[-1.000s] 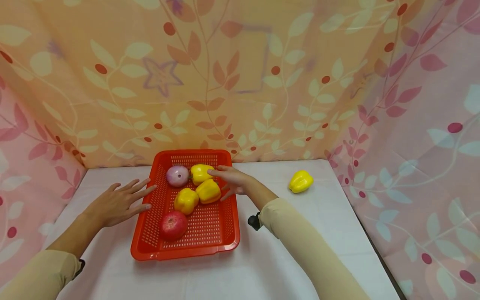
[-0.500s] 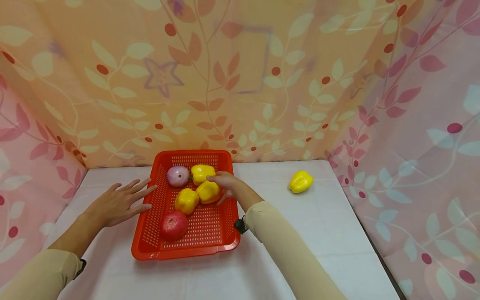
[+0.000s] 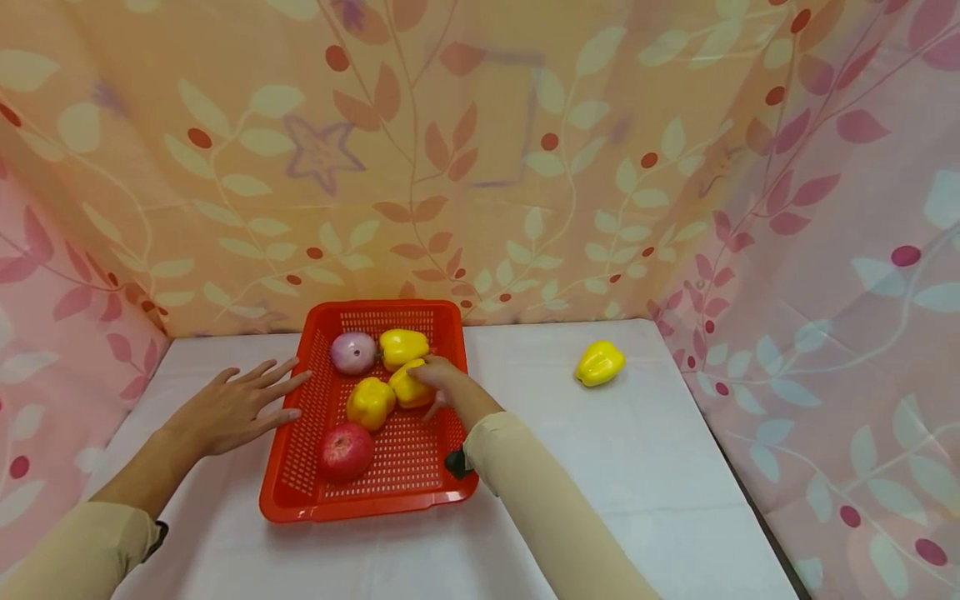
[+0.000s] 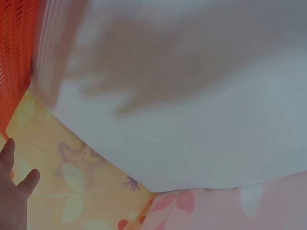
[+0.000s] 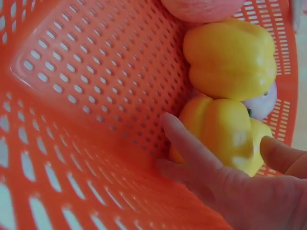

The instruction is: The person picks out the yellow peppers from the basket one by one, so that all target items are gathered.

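Observation:
A red plastic basket (image 3: 405,500) holds three yellow bell peppers, a purple onion-like vegetable (image 3: 354,353) and a round pinkish-red pomegranate-like fruit (image 3: 346,452). My right hand (image 3: 453,385) reaches into the basket at the right-hand bell pepper (image 3: 408,386). In the right wrist view its fingers (image 5: 196,151) lie fairly straight along one side of that pepper (image 5: 220,127), with the thumb on the other side; firm contact is unclear. Another bell pepper (image 3: 371,403) lies to its left, and one more (image 3: 403,347) behind. My left hand (image 3: 225,412) is spread beside the basket's left rim, holding nothing.
One more yellow bell pepper (image 3: 600,363) lies on the white-covered table (image 3: 600,467), right of the basket. Floral cloth (image 3: 480,167) hangs behind the table and along both sides.
My right hand has moved left and down into the basket, from above its right rim to around the right-hand bell pepper. The left hand and basket have hardly moved.

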The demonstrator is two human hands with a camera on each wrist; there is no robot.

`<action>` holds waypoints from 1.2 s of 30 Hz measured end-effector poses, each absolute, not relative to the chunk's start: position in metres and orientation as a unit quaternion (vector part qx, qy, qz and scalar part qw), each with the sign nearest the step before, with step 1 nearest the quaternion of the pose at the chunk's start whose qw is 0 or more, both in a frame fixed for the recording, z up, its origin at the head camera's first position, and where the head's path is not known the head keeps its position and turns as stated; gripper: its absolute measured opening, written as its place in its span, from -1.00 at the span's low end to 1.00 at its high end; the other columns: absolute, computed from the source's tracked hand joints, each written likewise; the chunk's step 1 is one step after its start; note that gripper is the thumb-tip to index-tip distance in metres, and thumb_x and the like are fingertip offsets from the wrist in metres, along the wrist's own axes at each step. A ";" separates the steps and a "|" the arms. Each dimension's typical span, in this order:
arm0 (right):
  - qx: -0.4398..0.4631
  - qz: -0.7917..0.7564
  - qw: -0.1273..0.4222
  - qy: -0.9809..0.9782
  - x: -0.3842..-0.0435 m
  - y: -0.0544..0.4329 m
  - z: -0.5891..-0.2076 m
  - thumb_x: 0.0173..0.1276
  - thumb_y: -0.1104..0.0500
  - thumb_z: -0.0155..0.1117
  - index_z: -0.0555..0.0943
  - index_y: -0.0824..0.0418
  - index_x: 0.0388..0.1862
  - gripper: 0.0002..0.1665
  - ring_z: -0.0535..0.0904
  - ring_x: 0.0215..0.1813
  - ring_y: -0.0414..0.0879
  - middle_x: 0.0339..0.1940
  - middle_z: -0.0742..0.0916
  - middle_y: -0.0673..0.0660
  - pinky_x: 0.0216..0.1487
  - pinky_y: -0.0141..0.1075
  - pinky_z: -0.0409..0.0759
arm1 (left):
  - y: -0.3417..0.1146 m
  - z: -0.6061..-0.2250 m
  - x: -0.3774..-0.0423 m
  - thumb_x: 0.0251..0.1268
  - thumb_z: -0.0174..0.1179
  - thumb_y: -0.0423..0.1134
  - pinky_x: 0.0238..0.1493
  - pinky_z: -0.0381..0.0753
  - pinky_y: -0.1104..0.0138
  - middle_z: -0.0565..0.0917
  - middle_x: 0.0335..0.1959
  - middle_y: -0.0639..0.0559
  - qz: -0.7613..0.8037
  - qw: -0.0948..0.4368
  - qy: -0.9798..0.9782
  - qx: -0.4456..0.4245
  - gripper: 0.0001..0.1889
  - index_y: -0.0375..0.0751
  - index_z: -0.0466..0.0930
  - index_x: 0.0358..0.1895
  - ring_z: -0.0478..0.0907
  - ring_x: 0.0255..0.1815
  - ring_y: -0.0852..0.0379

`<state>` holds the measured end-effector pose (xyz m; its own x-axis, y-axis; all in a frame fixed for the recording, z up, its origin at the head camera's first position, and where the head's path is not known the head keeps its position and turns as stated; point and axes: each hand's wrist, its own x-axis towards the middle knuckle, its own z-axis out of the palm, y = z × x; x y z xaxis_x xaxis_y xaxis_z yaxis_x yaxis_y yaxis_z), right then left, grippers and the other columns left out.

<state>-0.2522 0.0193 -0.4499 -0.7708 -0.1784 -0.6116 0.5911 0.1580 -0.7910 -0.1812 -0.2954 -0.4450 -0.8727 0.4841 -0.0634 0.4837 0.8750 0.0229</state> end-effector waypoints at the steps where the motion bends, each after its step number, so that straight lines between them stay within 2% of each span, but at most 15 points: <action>1: 0.148 -0.631 0.298 0.701 -0.252 0.018 -0.451 0.52 0.26 0.10 0.13 0.13 0.61 -0.26 0.14 0.49 0.39 0.50 0.26 0.34 0.10 0.55 0.28 | -0.295 -0.445 -0.181 0.39 -0.07 0.38 0.29 0.16 -0.41 0.22 0.54 -0.20 0.003 0.032 0.968 0.251 -0.21 0.06 0.17 0.56 0.17 0.48 -0.36; 8: 0.144 -0.622 0.274 0.719 -0.248 0.014 -0.452 0.47 0.39 0.06 0.18 0.20 0.58 -0.27 0.27 0.42 0.39 0.45 0.29 0.34 0.15 0.47 0.32 | -0.296 -0.443 -0.180 0.40 -0.05 0.35 0.29 0.18 -0.40 0.22 0.54 -0.20 0.005 0.030 0.968 0.250 -0.22 0.04 0.18 0.56 0.17 0.49 -0.35; 18: 0.145 -0.618 0.284 0.718 -0.250 0.019 -0.451 0.50 0.35 0.08 0.18 0.14 0.59 -0.28 0.29 0.40 0.39 0.46 0.30 0.34 0.14 0.44 0.38 | -0.294 -0.444 -0.181 0.39 -0.06 0.37 0.29 0.16 -0.41 0.23 0.54 -0.19 0.012 0.030 0.968 0.249 -0.23 0.07 0.19 0.56 0.17 0.49 -0.35; 27: 0.137 -0.610 0.274 0.730 -0.249 0.020 -0.450 0.49 0.34 0.09 0.26 0.17 0.55 -0.33 0.38 0.35 0.33 0.34 0.42 0.35 0.21 0.40 0.37 | -0.295 -0.444 -0.182 0.40 -0.05 0.36 0.29 0.16 -0.41 0.22 0.54 -0.19 0.016 0.030 0.968 0.250 -0.23 0.06 0.20 0.55 0.17 0.49 -0.35; 36: 0.151 -0.615 0.259 0.729 -0.249 0.019 -0.451 0.45 0.37 0.13 0.26 0.23 0.54 -0.31 0.45 0.32 0.24 0.34 0.46 0.32 0.32 0.23 0.38 | -0.294 -0.444 -0.181 0.39 -0.05 0.37 0.29 0.16 -0.41 0.22 0.54 -0.19 0.009 0.031 0.968 0.248 -0.22 0.07 0.18 0.56 0.17 0.49 -0.36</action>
